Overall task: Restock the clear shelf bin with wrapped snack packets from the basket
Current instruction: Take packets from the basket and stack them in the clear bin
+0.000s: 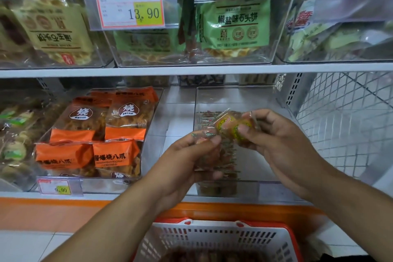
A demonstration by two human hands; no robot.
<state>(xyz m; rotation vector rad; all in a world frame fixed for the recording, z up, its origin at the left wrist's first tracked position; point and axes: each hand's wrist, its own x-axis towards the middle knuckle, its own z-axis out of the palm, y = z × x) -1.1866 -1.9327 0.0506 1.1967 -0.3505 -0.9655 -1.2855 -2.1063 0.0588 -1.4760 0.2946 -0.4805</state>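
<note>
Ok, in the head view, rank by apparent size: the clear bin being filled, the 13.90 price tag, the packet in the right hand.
1. clear shelf bin
2. 13.90 price tag
3. snack packet, pinched in the right hand, clearly smallest, though partly covered by fingers.

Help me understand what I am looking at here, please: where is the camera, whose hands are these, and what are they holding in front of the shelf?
There is no machine here: a person wears one wide-angle camera on the head, looking forward and down, so you see their own two bare arms. The left hand holds a small stack of wrapped snack packets, and the right hand pinches one round packet. Both hover over the clear shelf bin on the lower shelf, which already holds a short row of the same packets. Below, at the picture's bottom edge, stands the white basket with a red rim. To the left sits a bin of orange packets, and above are bins of green and beige biscuit bags.
</note>
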